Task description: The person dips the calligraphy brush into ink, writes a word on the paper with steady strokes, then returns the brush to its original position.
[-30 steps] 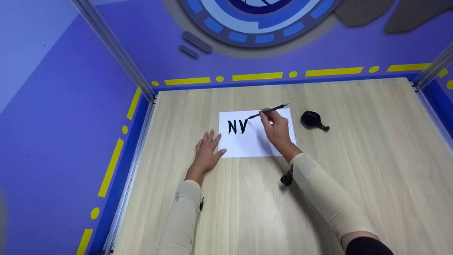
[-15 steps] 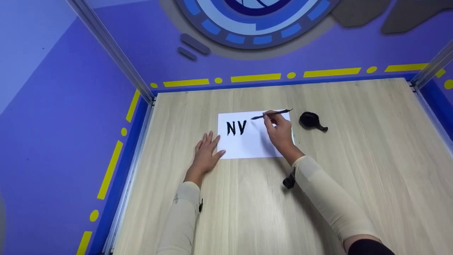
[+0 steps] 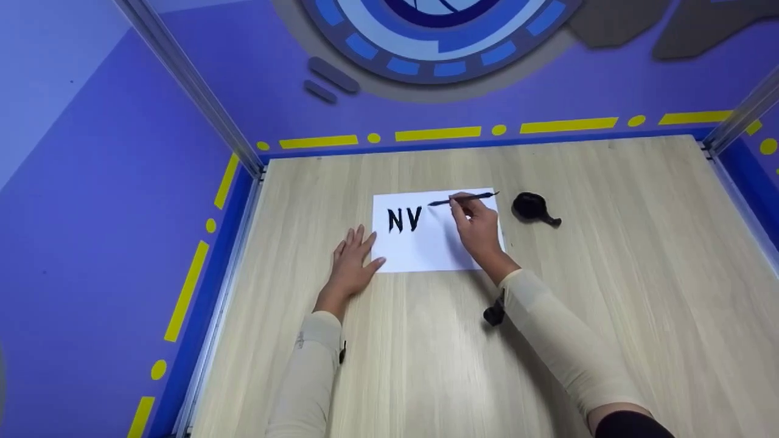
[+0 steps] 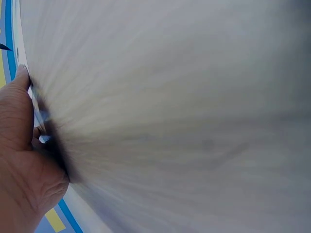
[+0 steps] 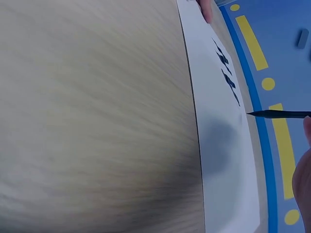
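A white sheet of paper (image 3: 426, 252) lies on the wooden table, with the black letters N V (image 3: 404, 219) on its upper left. My right hand (image 3: 479, 231) pinches a dark writing brush (image 3: 439, 201), held low and slanted over the upper part of the sheet. Its pointed tip (image 5: 249, 113) is just right of the V. My left hand (image 3: 352, 264) lies spread at the sheet's left edge, its fingertips and thumb touching the paper. In the left wrist view the thumb (image 4: 22, 77) and palm show; the other fingers are mostly hidden.
Right of the paper sits a small black ink dish with a short handle (image 3: 530, 207). The pale wooden tabletop (image 3: 414, 353) is bounded by a blue back wall (image 3: 438, 103) and a blue side wall (image 3: 103, 243) on the left.
The brush has lifted away from the top of the V and moved a little right, then slightly back left, its handle lying flatter. My left hand stays at the paper's edge.
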Tool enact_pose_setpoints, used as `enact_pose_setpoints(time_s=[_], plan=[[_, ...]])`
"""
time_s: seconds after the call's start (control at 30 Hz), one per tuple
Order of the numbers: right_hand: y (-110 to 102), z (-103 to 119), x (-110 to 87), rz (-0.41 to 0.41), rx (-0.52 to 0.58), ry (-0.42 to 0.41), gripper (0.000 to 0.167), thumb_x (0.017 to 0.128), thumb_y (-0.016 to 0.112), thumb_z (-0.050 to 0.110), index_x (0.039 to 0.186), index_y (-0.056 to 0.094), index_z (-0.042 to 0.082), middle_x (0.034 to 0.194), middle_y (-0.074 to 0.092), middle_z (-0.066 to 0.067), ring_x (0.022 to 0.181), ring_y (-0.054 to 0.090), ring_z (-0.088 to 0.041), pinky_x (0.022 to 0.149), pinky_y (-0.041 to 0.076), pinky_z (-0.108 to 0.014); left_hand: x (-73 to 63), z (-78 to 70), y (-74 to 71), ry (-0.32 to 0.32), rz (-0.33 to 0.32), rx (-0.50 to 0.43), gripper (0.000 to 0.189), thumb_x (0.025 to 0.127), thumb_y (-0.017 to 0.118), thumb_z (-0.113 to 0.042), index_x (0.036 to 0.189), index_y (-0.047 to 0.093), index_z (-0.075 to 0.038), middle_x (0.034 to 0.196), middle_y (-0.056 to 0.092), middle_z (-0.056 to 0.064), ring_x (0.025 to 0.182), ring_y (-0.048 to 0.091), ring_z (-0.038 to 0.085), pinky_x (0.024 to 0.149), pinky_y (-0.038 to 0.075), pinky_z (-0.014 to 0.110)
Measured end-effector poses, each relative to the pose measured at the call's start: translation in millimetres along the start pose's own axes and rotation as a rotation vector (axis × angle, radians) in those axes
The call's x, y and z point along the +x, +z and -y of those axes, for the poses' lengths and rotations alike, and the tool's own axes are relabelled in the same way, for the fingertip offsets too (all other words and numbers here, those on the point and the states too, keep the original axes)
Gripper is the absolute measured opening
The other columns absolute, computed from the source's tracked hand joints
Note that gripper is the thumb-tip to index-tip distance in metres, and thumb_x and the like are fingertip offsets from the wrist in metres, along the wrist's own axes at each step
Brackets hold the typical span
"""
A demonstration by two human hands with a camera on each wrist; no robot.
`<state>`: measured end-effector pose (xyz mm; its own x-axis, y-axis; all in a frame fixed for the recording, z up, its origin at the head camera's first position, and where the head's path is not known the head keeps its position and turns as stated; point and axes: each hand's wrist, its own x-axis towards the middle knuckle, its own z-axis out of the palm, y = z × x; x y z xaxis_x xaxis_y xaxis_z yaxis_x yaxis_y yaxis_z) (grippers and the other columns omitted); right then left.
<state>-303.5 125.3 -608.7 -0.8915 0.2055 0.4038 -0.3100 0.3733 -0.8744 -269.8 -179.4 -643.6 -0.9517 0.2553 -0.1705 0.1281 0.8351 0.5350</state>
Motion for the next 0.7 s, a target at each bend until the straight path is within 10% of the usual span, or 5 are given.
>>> enact_pose_setpoints(time_s=[0.7], plan=[[0.0,-0.5,4.2,0.076,-0.065,0.024,0.019,0.105,0.067,0.016,0.114,0.077,0.003,0.106,0.083,-0.013,0.097,0.079,-0.025,0.085,0.061,-0.029,-0.7,-0.6,-1.8,0.014,-0.004,-0.003,0.072,0.109,0.052,-0.054,0.171,0.026,-0.029,0.183,0.002,0.003,0.171,-0.006,0.029,0.139,-0.002,0.054]])
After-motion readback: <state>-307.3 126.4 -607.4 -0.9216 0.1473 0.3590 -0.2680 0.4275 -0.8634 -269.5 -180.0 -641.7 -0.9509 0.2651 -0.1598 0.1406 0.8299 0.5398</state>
